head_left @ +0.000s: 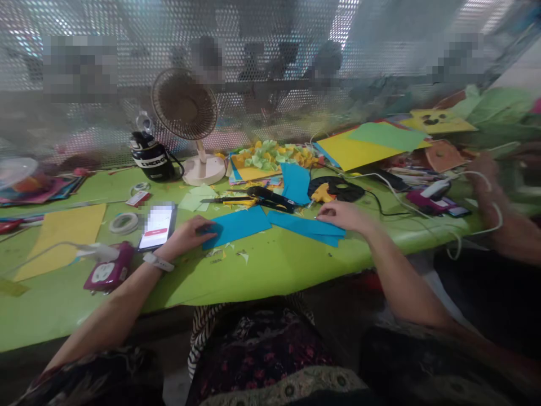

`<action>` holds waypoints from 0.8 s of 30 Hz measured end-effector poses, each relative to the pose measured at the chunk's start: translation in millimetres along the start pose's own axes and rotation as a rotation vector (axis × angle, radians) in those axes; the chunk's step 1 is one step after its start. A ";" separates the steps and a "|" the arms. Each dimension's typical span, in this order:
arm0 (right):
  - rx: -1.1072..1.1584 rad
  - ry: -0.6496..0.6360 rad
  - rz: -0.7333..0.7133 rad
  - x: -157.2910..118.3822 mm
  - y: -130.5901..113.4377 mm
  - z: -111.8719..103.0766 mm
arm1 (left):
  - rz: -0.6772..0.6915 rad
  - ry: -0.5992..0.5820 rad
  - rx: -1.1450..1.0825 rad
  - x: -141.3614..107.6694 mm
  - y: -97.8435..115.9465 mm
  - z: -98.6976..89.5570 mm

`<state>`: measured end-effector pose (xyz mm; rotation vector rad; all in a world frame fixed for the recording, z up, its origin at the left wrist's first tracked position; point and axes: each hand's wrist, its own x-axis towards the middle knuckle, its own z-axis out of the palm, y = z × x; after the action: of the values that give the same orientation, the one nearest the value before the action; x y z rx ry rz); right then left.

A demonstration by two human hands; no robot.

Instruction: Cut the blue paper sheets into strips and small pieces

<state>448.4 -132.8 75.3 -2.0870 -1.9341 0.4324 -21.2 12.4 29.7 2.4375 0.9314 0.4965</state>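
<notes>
My left hand (189,233), with a white band at the wrist, has its fingers closed at the left edge of a blue paper sheet (240,225) lying flat. My right hand (344,216) has its fingertips pinched together at the upper edge of several overlapping blue paper strips (302,225). Behind the papers lie a black stapler-like tool (273,198) and a yellow-and-black cutter (232,199). Another blue paper piece (296,183) rests beside them. Past my right hand, a yellow glue gun (323,193) sits on a black round pad (349,189).
A lit phone (157,226), a tape roll (123,223) and a purple power socket (109,268) are at left. A fan (186,104) and black bottle (150,158) stand behind. Cut paper flowers (274,155) are piled centrally. Another person's arm (502,208) is at right, near cables.
</notes>
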 end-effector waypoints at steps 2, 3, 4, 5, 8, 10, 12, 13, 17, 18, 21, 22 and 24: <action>-0.058 0.087 -0.027 -2.2 -10.9 9.2 | -0.010 0.030 0.060 -0.3 0.1 3.0; -0.072 0.110 -0.071 -3.3 -16.3 16.8 | -0.014 0.031 0.100 -0.6 0.1 4.9; -0.087 0.115 -0.131 -4.4 -21.2 25.9 | -0.017 0.015 0.143 -1.0 0.1 7.1; -0.107 0.100 -0.196 -5.2 -25.2 35.8 | -0.017 -0.018 0.189 -1.4 0.2 9.2; -0.158 0.050 -0.298 -5.8 -28.0 62.4 | 0.003 -0.158 0.312 -2.7 0.8 14.7; -0.184 0.044 -0.303 -4.3 -21.1 71.3 | 0.036 -0.220 0.367 -3.5 1.9 16.5; -0.209 0.071 -0.293 -2.5 -9.5 72.5 | 0.070 -0.250 0.393 -4.3 4.0 17.0; -0.220 0.090 -0.291 -2.1 -3.4 71.1 | 0.083 -0.258 0.397 -4.6 5.5 17.1; -0.253 0.216 -0.296 -6.3 7.4 63.5 | 0.107 -0.262 0.407 -6.0 13.3 18.1; -0.253 0.265 -0.299 -8.6 4.2 62.6 | 0.110 -0.257 0.412 -6.2 15.0 18.7; -0.199 0.338 -0.365 -14.2 -20.2 64.1 | 0.118 -0.239 0.420 -6.3 17.3 20.3; -0.172 0.309 -0.413 -14.3 -31.5 65.9 | 0.119 -0.233 0.420 -6.2 17.2 20.5; -0.137 0.221 -0.510 -10.4 -54.6 71.6 | 0.121 -0.221 0.411 -5.4 16.0 20.3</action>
<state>369.6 -139.6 30.9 -1.5398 -2.2949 -0.0377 -6.8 -8.0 21.0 2.8565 0.8612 0.0711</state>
